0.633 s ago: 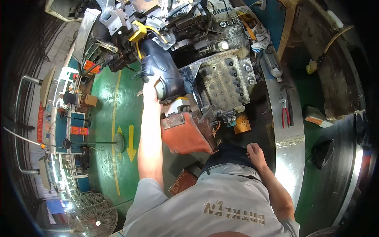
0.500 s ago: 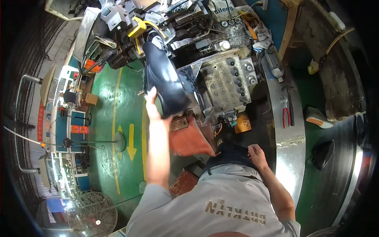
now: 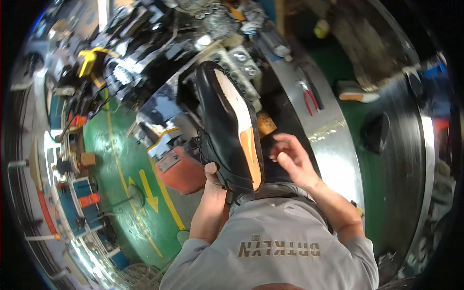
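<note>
A black shoe upper (image 3: 217,130) is raised in front of my body, its toe pointing away and its underside turned to the right. A white and orange insole (image 3: 245,133) shows along that underside. My left hand (image 3: 212,184) grips the shoe at its heel end; the thumb lies on the near left side and the other fingers are hidden behind it. Just right of the heel hovers my right hand (image 3: 296,162), fingers loosely curled and apart, with nothing in them and not touching the shoe.
A machine with a studded metal plate (image 3: 232,58) and a yellow part (image 3: 88,63) stands ahead. On the metal ledge (image 3: 333,140) at right lie red-handled pliers (image 3: 308,99) and a dark-handled tool. Another shoe (image 3: 357,93) rests farther right. A red-orange machine part (image 3: 183,174) sits beside my left arm.
My left hand has brought the black shoe upper from the machine back toward my body and turned its underside into view. The right hand has risen from my waist toward it. The view has swung right.
</note>
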`<state>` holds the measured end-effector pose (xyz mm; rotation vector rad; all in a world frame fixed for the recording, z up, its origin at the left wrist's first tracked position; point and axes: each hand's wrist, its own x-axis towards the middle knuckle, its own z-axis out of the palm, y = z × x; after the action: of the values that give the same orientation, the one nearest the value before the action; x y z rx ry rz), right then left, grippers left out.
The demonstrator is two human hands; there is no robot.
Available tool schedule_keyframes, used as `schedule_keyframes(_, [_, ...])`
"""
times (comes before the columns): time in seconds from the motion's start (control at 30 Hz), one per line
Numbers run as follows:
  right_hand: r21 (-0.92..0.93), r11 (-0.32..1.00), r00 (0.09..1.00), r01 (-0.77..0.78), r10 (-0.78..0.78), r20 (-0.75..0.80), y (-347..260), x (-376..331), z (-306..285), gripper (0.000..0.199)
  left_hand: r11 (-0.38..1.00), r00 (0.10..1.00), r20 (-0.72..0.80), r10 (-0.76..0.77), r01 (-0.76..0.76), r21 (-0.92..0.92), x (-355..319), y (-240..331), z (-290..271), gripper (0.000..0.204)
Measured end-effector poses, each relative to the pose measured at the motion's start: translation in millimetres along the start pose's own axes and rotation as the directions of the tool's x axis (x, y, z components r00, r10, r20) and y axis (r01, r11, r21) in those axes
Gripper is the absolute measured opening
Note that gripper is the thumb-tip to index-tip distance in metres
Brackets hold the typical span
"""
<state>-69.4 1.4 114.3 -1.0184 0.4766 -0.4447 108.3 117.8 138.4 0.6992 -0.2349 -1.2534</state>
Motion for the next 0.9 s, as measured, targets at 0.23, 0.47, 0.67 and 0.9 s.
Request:
schedule_keyframes(0.23, [0.214, 0.972, 0.975, -0.097, 0.136, -0.175, 0, -26, -18, 0.097, 0.921, 0.98, -0.104, -0.171, 0.197, 0.336, 30, -64, 27, 0.066])
schedule_keyframes(0.47, [0.972, 0.106, 0.926, 0.212, 0.296, -0.234, -55, -89, -93, 0.047, 0.781, 0.866, 0.127, -0.484, 0.362, 0.509, 67, -142, 55, 0.06])
schedule_keyframes(0.67, [0.76, 0.061, 0.691, 0.647, 0.375, -0.618, -58, -174, -165, 0.051, 0.615, 0.773, 0.06, -0.631, 0.453, 0.645, 66, -212, 64, 0.053])
schedule_keyframes(0.9, [0.389, 0.372, 0.236, 0.843, 0.396, -0.888, 22, -283, -339, 0.053, 0.56, 0.777, 0.036, -0.629, 0.42, 0.715, 77, -239, 74, 0.05])
